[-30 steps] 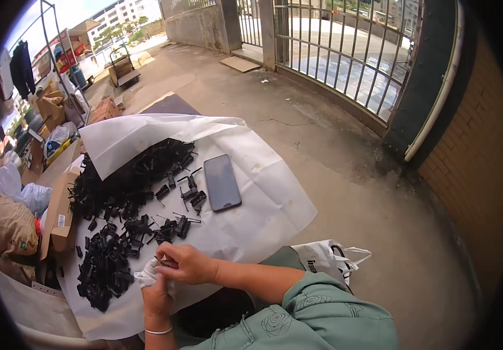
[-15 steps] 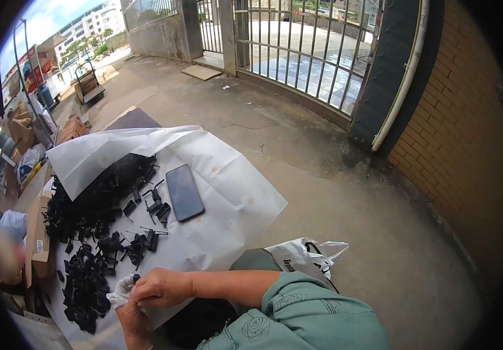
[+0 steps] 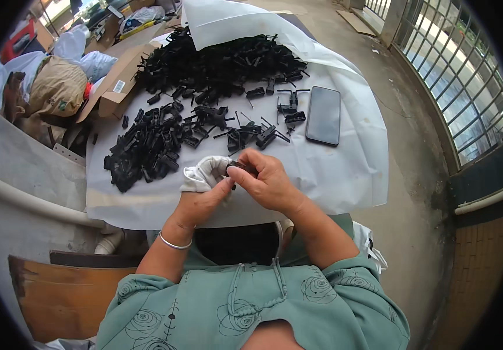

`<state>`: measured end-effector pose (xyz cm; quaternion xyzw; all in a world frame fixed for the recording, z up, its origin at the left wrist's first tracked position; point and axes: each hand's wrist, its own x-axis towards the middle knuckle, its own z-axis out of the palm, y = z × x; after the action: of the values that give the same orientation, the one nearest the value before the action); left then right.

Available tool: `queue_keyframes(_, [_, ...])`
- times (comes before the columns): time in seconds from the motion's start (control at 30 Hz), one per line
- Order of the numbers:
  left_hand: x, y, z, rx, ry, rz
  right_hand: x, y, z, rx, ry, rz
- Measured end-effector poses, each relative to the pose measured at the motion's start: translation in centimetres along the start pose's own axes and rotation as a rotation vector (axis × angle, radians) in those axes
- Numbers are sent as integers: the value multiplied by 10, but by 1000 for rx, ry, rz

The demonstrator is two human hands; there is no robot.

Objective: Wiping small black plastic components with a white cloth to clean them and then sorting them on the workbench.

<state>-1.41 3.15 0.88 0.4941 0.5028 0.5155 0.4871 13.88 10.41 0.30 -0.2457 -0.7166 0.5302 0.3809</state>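
Note:
Both hands meet at the near edge of the sheet-covered table, around a small black plastic part (image 3: 231, 165), mostly hidden by fingers. My left hand (image 3: 203, 195) wears a white cloth glove (image 3: 200, 173) over its fingers and closes on the part. From the other side, my bare right hand (image 3: 268, 184) pinches it between thumb and fingers. Just beyond are a few loose black parts with thin pins (image 3: 251, 134). A heap of similar black parts (image 3: 146, 146) lies to the left, and a larger pile (image 3: 222, 64) sits farther back, partly under a folded sheet.
A dark phone (image 3: 324, 115) lies on the white sheet (image 3: 356, 157) to the right. An opened cardboard box (image 3: 111, 96) and stuffed bags (image 3: 59, 84) stand at the left. A pipe (image 3: 35, 198) runs along the left wall; a barred gate (image 3: 456, 76) stands at the right.
The head view has swung left and down, so the table and hands now appear nearer the middle. My hands stay together at the small black part, with finger positions slightly changed.

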Motion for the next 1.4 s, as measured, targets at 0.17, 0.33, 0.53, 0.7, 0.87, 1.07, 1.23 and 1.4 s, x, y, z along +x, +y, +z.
queue_keyframes(0.17, [0, 3, 1, 59, 125, 9, 1, 10, 3, -119, -35, -203])
queue_keyframes(0.33, [-3, -3, 6, 331, 151, 204, 1, 13, 7, -189, -71, -161])
queue_keyframes(0.53, [-1, -14, 6, 599, 248, 368, -1, 25, 25, -65, 43, -17])
queue_keyframes(0.7, [-2, -20, 7, 643, 258, 345, -1, 35, 34, 74, 59, 100])
queue_keyframes(0.87, [-6, -26, 4, 656, 301, 333, -2, 27, 35, -17, 48, 72])
queue_keyframes(1.07, [-6, -22, 9, 629, 281, 344, -4, 26, 31, -66, 34, 65])
queue_keyframes(1.23, [-3, -28, 7, 623, 280, 371, -2, 24, 33, -67, 51, 102])
queue_keyframes(1.4, [-3, -38, 5, 502, 264, 325, -2, 29, 33, -363, 70, -120])
